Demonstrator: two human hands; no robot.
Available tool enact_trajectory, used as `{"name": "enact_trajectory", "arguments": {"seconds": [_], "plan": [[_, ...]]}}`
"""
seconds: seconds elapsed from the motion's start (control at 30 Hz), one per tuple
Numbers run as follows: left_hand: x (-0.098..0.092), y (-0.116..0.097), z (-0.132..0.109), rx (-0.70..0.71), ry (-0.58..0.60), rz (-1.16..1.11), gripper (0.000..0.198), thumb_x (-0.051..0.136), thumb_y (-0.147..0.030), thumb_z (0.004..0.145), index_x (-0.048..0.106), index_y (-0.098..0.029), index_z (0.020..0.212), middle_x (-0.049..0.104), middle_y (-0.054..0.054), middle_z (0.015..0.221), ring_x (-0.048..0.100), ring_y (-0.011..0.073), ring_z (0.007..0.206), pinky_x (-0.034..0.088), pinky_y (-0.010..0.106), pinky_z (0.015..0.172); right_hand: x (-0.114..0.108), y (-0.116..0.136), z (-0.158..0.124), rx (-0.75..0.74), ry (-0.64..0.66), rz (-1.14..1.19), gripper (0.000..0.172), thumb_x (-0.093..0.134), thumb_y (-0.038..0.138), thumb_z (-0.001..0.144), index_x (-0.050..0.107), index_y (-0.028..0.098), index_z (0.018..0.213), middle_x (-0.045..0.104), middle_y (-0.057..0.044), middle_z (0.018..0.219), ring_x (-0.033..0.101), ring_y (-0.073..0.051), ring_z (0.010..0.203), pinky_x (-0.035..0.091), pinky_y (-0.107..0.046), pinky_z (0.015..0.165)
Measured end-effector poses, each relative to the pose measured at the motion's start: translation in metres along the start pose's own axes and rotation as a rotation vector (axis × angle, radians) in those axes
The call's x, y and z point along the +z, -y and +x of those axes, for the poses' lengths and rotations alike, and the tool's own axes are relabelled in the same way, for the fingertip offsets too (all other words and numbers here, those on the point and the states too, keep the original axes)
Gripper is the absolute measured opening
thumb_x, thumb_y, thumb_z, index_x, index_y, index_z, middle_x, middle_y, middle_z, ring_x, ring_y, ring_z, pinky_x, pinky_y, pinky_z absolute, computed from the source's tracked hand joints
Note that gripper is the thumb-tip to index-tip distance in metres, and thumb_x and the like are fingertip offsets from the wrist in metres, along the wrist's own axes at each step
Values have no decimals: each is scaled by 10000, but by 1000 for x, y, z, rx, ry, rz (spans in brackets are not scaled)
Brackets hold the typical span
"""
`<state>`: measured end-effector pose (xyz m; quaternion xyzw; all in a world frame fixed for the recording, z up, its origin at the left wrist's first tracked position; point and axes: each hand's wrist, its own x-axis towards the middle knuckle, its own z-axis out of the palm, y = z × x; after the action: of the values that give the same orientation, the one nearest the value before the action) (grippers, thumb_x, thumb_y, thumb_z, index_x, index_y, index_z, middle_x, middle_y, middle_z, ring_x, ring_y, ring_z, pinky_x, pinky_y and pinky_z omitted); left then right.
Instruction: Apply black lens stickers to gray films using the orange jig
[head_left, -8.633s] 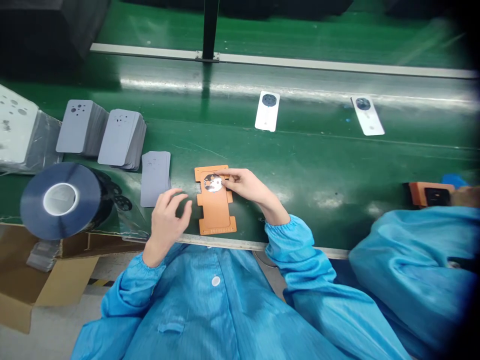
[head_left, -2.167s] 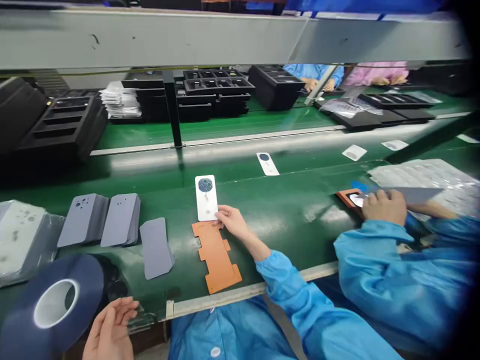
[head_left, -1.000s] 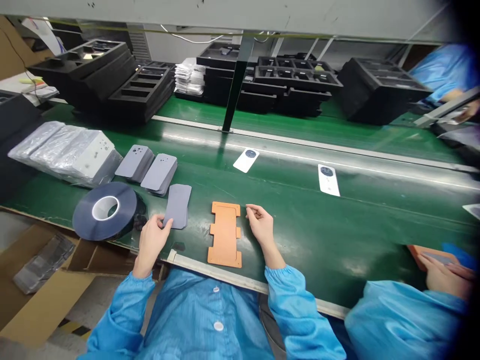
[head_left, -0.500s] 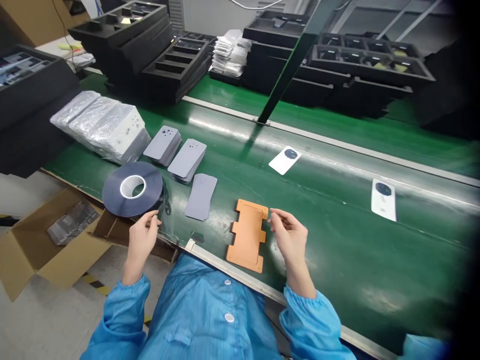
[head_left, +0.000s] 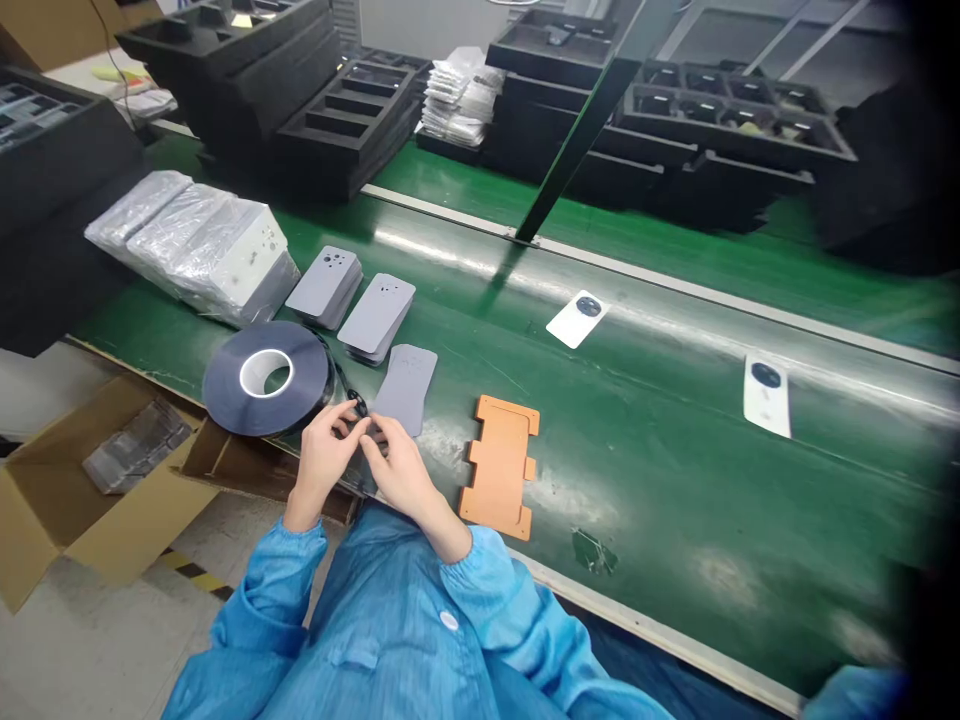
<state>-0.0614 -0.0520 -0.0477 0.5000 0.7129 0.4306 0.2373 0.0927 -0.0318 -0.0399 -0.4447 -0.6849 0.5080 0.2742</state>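
My left hand (head_left: 328, 455) is closed in a pinch on the loose strip of film (head_left: 341, 372) coming off a large dark roll (head_left: 225, 385). A black round sticker (head_left: 358, 402) shows on that strip just above my fingertips. My right hand (head_left: 401, 470) meets the left, its thumb and fingers pinched together by the strip; what lies between them is hidden. Just behind the right hand is a thin stack of grey phone-shaped sheets (head_left: 409, 385). To the right, an orange fixture plate (head_left: 499, 468) with notched sides lies flat.
Two taller stacks of grey sheets (head_left: 324, 285) (head_left: 377, 315) and plastic-wrapped white panels (head_left: 214, 255) stand behind the roll. Two white panels with black circles (head_left: 577, 320) (head_left: 766, 395) lie farther right. Black trays (head_left: 345, 130) line the back. A cardboard box (head_left: 112, 540) sits lower left.
My right hand has moved left from beside the orange plate to meet my left hand. My left hand has shifted slightly right, and the strip's sticker now shows above the fingertips.
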Motion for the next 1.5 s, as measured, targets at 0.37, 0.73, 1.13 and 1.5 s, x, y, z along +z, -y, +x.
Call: {"name": "enact_trajectory", "arguments": {"seconds": [0.37,0.73,1.13,1.5], "plan": [[-8,4,-1,204,-84,10,233,705,-325,949,784,-199,1128,745,89,1147,721,211,981,585,312,746,7,11,7,41,-9,104,387,538,156,941,663,256,1293,781,-31,1183,738,-183,892,601,-346,878],[-56,24,-10,238,-60,-8,226,730,-298,938,785,-205,1137,762,102,1260,710,270,1199,536,487,1108,28,17,2,-8,84,277,334,499,114,946,703,222,1188,793,-28,1158,744,-177,965,582,-336,930],[-52,10,-19,138,-124,-43,203,703,-363,934,811,-199,984,802,102,1149,764,259,1081,615,427,997,38,8,1,43,113,528,286,507,151,934,703,220,1130,794,-44,1106,756,-171,882,617,-351,881],[-61,-33,-19,-168,-503,-301,292,728,-446,877,691,-163,940,767,21,804,758,183,657,655,313,631,11,-1,-16,89,81,431,360,627,254,895,706,223,1244,756,-96,1276,720,-228,1131,600,-398,922]]}}
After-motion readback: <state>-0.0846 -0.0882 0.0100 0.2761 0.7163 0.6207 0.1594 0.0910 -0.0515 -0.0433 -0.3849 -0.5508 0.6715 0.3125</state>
